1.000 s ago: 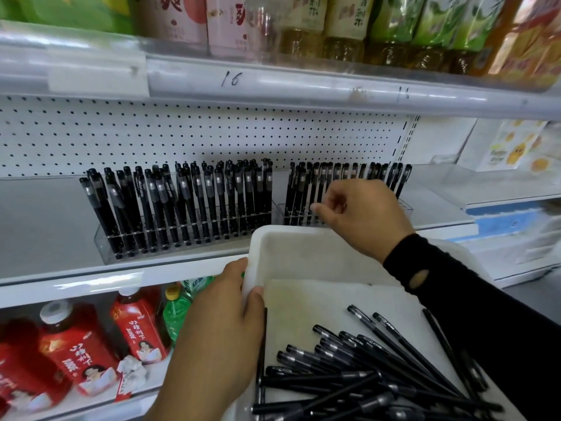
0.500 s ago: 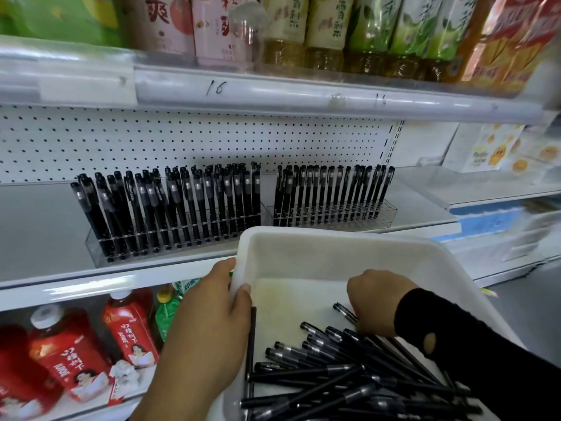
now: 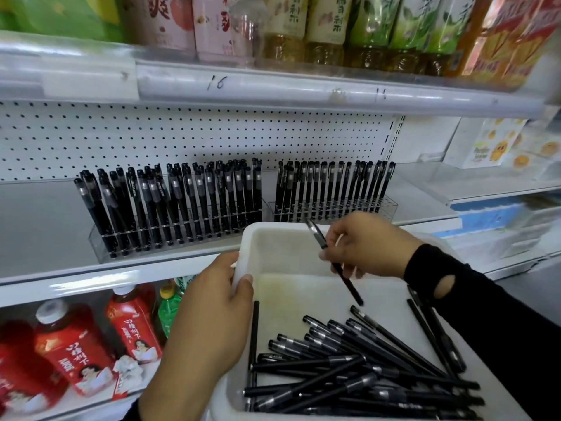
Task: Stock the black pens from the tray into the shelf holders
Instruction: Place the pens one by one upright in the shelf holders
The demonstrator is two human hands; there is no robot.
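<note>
A white tray (image 3: pixel 274 238) sits in front of the shelf with several loose black pens (image 3: pixel 349 369) piled in its near half. My left hand (image 3: pixel 209 323) grips the tray's left rim. Above the tray, my right hand (image 3: pixel 367 244) pinches one black pen (image 3: pixel 349 284), tilted with its cap up and to the left. On the shelf stand two clear holders: the left holder (image 3: pixel 100 247) is packed with upright pens, and the right holder (image 3: pixel 385 205) holds a row of pens behind my right hand.
A white pegboard (image 3: pixel 182 138) backs the pen shelf (image 3: pixel 42 226). Drink bottles (image 3: pixel 303 22) line the shelf above, and red bottles (image 3: pixel 73 347) stand on the one below. A neighbouring shelf unit (image 3: pixel 498 189) with boxes is to the right.
My right hand left the right holder, dipped into the pen pile in the tray, and has now lifted out one pen. My left hand stayed on the tray rim.
</note>
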